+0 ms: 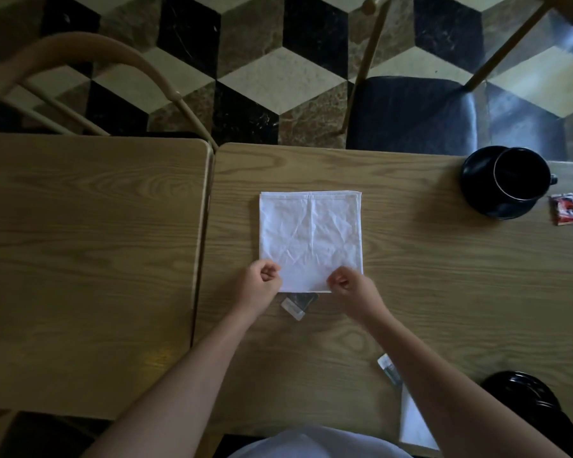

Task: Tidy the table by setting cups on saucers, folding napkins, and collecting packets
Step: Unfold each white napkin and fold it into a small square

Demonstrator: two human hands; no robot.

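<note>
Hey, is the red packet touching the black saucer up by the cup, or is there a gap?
Apart. In the head view, a strip of bare wood shows between the red packet and the rim of the black saucer that holds the cup.

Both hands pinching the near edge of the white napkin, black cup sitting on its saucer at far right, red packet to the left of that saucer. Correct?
One thing is off: the red packet lies to the right of the saucer, not the left. The head view shows it. The rest holds: left hand and right hand pinch the near edge of the white napkin, and the black cup sits on its saucer.
</note>
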